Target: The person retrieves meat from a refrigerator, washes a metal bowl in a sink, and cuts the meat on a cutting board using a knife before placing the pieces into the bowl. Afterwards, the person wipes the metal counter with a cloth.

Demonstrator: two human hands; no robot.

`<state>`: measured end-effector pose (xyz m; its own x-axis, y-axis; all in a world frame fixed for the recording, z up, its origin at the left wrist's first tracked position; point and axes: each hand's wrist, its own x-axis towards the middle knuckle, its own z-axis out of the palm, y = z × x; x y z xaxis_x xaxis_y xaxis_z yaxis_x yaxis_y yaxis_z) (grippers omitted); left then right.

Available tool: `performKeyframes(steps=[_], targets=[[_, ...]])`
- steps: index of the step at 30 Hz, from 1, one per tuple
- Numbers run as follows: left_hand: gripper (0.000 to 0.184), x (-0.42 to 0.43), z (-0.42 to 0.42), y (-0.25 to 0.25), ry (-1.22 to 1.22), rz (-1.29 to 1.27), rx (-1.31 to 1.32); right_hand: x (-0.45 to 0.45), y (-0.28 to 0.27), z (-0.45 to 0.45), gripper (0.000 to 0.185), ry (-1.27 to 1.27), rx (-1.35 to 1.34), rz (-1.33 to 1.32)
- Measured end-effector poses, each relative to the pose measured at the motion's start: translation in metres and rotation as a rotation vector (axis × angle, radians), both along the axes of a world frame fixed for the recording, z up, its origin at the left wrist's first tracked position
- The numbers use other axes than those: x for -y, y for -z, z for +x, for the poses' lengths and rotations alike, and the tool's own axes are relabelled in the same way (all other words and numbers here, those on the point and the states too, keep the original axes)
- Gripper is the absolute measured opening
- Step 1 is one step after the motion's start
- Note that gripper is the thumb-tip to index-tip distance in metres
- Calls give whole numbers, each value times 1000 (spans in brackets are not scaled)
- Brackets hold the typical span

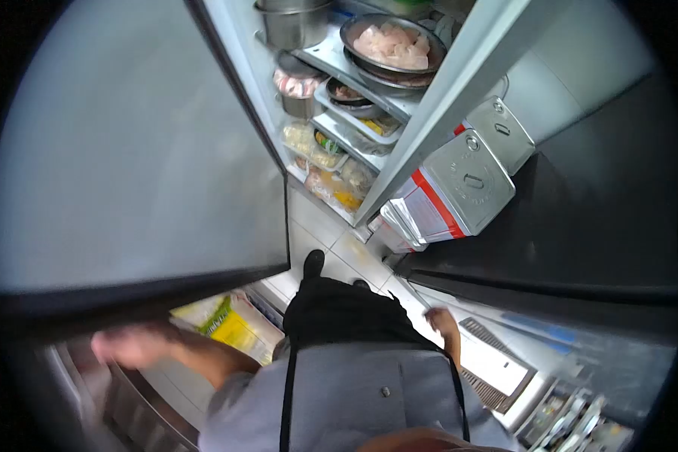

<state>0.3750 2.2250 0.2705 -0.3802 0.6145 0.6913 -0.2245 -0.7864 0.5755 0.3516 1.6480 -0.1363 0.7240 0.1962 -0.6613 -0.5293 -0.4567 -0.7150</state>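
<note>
My left hand (135, 343) is stretched out to the left, smeared by motion, so its fingers cannot be read. It is just below the bottom edge of a large grey refrigerator door (139, 151); whether it touches the door I cannot tell. My right hand (442, 322) hangs low by my right side, fingers loosely curled, with nothing visible in them. The refrigerator stands open before me. On its upper shelf a dark bowl (350, 36) holds pale raw meat pieces (393, 45). Lower shelves carry a smaller bowl (342, 104), a tray and bagged food (331, 188).
Metal tins (471, 181) with red bands stand right of the refrigerator, beside a dark panel (587, 218). A yellow-and-green package (230, 324) lies low on the left. A metal pot (294, 26) sits on the upper shelf. White floor tiles (309, 215) show ahead.
</note>
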Motion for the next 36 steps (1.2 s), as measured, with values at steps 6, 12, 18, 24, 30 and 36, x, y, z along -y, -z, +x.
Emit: performKeyframes(steps=[6,12,18,24,30,36], targets=[[41,54,88,129,1352,-352,-745,-333,-274,209,17,-492,844,110],[33,-1,181,178,2248,-1551,194,-416,-372,257,25,-660,1059,-218],[23,-46,213,192,1957,-1497,-204,-397,-458,380,20,44,1385,-746],[17,-44,213,213,1906,-1595,-346,-404,-434,469,31,-321,901,-897],[15,-51,224,206,1873,-1511,-401,-386,-428,471,20,-214,1059,-808],[13,-46,246,176,1980,-1402,-399,-339,-449,504,19,-49,991,-682]])
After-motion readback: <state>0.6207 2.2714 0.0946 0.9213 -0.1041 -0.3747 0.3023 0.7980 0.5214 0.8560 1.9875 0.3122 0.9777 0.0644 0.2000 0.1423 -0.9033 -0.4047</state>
